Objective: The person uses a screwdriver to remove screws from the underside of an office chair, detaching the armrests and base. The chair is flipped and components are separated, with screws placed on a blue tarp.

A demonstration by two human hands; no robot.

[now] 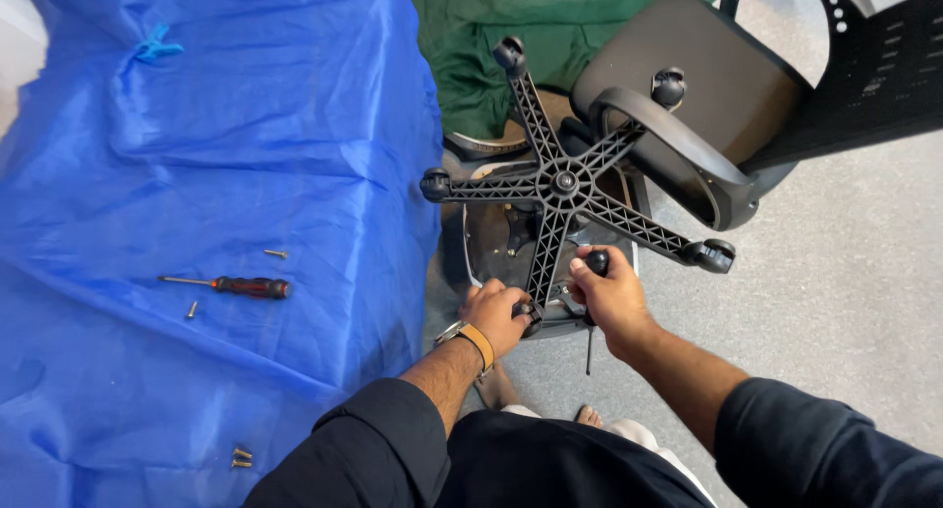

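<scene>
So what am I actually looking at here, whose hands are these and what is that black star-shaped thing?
There is no machine here: a person wears a camera on the head, so the one picture looks down at their own two bare hands. The black star is the five-legged wheeled base of an office chair, which lies tipped over on the grey floor. The left hand, with a watch on the wrist, grips the end of the nearest leg. The right hand is closed around a black-handled tool whose thin shaft pokes out below the hand. To the left lies a blue plastic sheet with a red and black screwdriver and a few loose screws on it.
</scene>
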